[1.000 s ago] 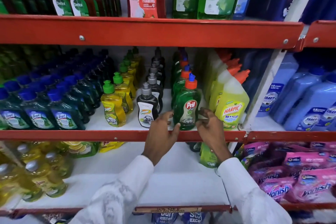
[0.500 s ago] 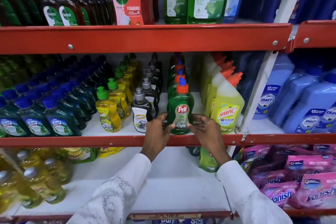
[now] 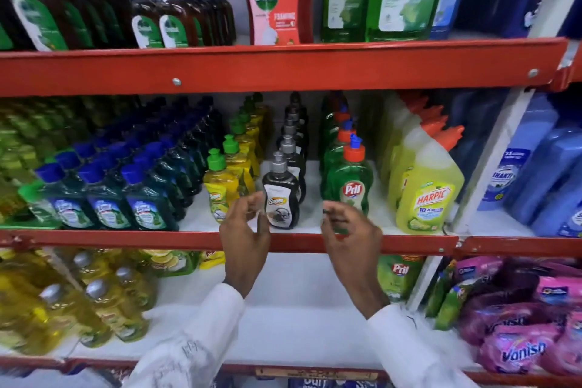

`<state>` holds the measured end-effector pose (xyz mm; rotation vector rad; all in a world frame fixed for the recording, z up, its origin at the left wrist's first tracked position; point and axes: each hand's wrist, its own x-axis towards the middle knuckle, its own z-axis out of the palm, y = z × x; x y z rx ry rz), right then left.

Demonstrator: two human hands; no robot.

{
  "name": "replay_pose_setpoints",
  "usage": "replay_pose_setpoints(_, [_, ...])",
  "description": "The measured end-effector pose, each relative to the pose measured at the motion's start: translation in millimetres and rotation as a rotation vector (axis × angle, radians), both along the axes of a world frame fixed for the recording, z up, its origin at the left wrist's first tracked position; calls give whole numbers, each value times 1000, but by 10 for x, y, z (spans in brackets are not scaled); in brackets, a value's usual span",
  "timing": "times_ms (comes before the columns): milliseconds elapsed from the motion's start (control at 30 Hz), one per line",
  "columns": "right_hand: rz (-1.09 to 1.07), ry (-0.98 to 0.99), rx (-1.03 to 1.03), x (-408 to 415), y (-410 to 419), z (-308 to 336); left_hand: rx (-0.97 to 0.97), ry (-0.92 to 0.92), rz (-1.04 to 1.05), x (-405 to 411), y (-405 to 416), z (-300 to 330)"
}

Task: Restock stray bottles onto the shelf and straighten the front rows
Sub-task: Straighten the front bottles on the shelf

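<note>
Left hand (image 3: 244,238) fingers (image 3: 252,203) spread, empty; upright black plastic Super bottle (image 3: 281,197) just right of them, axis vertical. Right hand (image 3: 349,238) farther, empty.

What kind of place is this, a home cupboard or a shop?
Most likely a shop's cleaning aisle: red shelves hold deep rows of identical dish soap bottles, toilet cleaner and pink stain remover packs.

Two hands (image 3: 245,239), three shelves (image 3: 283,68)
</note>
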<state>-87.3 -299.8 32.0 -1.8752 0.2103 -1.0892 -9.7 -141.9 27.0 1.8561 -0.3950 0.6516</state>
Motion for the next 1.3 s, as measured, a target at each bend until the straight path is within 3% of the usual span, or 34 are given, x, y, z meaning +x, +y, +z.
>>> replay_pose_setpoints(167, [88,259,-117,435,287,-65,328,176,-152,335,102,-28])
replay_pose_setpoints(300, [63,345,-182,549,271,-30,373,231,-285,422,104,11])
replay_pose_setpoints(600, [54,334,-142,529,228,-94,178,211,-335,355,61,27])
replay_pose_setpoints(1067, [73,326,-76,519,217,-108,197,207,-306,346,38,1])
replay_pose_setpoints(1167, [-10,221,25,439,297,-85,140,214,-283,304,149,-17])
replay_pose_setpoints(1300, [-152,-86,175,320,529,1,-147,142,-66,200,445,-52])
